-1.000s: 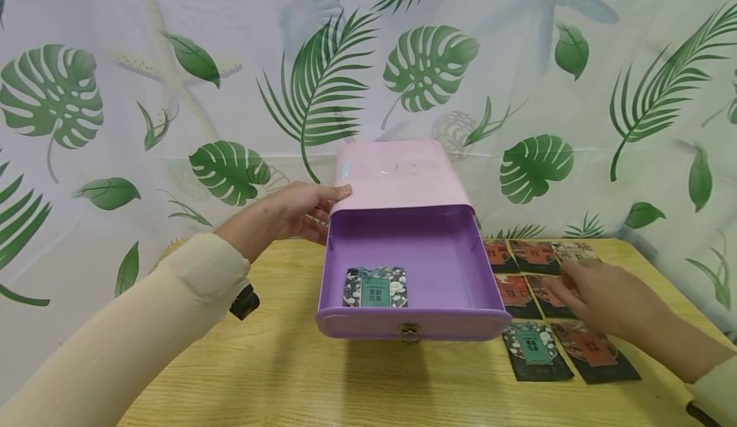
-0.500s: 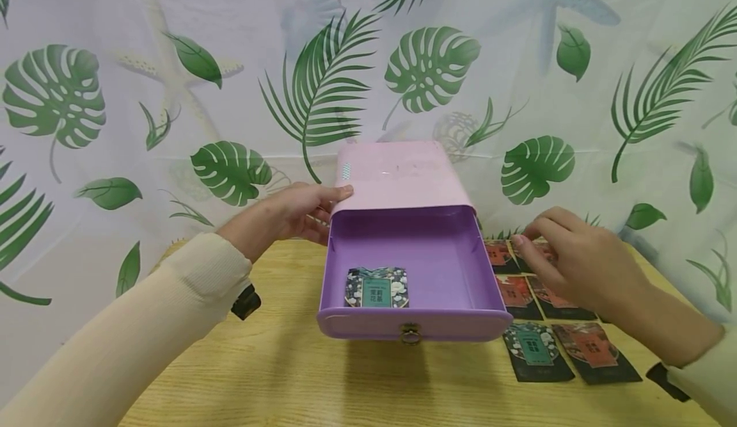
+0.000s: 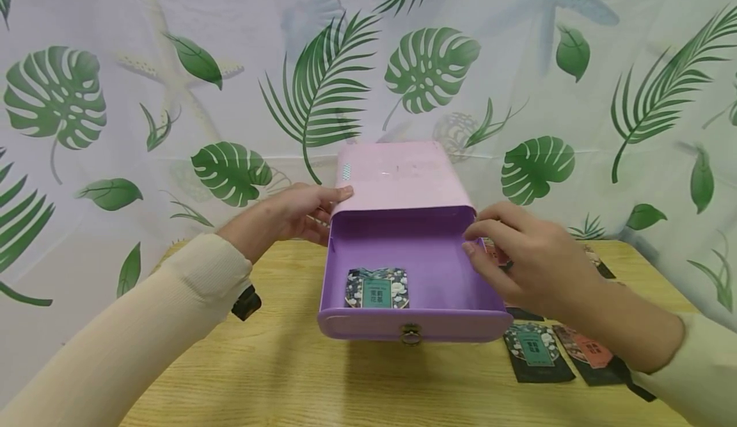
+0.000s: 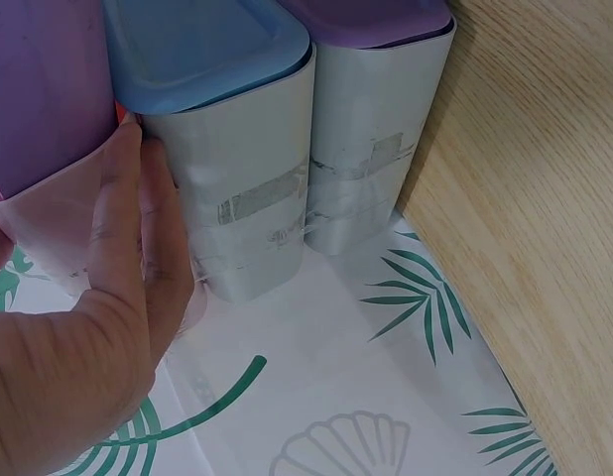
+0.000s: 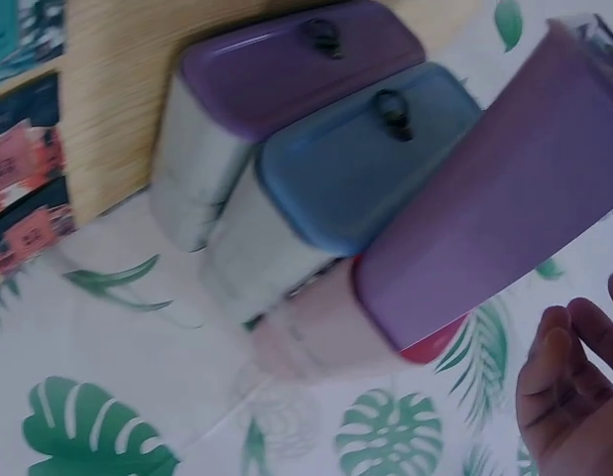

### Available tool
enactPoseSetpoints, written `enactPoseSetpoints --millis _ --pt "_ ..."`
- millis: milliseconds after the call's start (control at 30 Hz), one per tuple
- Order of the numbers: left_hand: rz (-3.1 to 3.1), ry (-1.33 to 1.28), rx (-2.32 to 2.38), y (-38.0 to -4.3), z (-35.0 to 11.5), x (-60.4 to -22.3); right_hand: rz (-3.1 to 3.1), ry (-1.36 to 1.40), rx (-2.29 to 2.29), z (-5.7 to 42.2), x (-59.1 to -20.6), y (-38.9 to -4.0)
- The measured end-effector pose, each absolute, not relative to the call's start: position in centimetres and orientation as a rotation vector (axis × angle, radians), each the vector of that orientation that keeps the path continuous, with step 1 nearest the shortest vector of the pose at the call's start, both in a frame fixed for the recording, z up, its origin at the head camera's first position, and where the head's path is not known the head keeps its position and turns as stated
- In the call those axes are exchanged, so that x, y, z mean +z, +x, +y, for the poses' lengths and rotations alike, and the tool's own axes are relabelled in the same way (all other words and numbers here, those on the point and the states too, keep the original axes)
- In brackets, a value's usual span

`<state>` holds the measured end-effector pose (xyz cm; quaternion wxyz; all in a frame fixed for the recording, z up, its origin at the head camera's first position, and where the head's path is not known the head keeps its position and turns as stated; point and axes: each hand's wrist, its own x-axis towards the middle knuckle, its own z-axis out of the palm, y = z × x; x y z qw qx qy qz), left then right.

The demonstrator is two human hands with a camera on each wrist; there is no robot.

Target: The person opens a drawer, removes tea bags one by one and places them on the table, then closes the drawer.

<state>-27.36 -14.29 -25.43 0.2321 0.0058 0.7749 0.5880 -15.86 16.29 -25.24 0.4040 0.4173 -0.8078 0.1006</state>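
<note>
A pink drawer cabinet (image 3: 397,174) has its purple drawer (image 3: 368,324) pulled well out. Inside, near the front left, lies a green-and-black floral tea sachet (image 3: 377,291). My left hand (image 3: 302,210) grips the casing's left side, thumb on top; the left wrist view shows its fingers along the pink side wall (image 4: 59,218). Over the drawer's right edge hovers my right hand (image 3: 532,260), its fingers loosely bent. In the right wrist view that hand (image 5: 574,397) is beside the drawer (image 5: 495,198), with nothing visible in its fingers.
Right of the drawer, several tea sachets lie in rows on the wooden table (image 3: 276,363), among them a green one (image 3: 535,350) and a red one (image 3: 590,350). Blue (image 4: 207,50) and purple (image 4: 371,20) drawers are stacked with the pink one. A leaf-patterned cloth (image 3: 230,81) hangs behind.
My right hand has moved left, from above the sachets to the drawer's right edge. The left hand and the drawer have stayed put.
</note>
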Motion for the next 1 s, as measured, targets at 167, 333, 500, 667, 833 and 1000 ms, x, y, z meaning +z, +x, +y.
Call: enactPoseSetpoints --millis 167,333,500,667,833,1000 --pt "2.126 0.018 1.619 -27.4 -14.3 -25.5 -2.173 1.075 0.312 14.4 -25.0 -15.5" --pt "2.12 0.013 1.621 -27.3 -14.3 -25.5 -2.378 1.056 0.379 13.0 -25.0 -15.8" --pt "2.116 0.014 1.624 -27.3 -14.3 -25.5 -2.642 1.071 0.415 11.8 -24.9 -16.9" --pt "2.122 0.017 1.62 -27.3 -14.3 -25.5 -2.85 1.15 0.411 10.8 -25.2 -18.2" --pt "2.122 0.016 1.62 -27.2 -14.3 -25.4 -2.9 1.316 0.247 10.0 -25.4 -18.5" --pt "2.127 0.021 1.616 -27.2 -14.3 -25.3 -2.868 1.45 0.155 9.3 -25.4 -18.6"
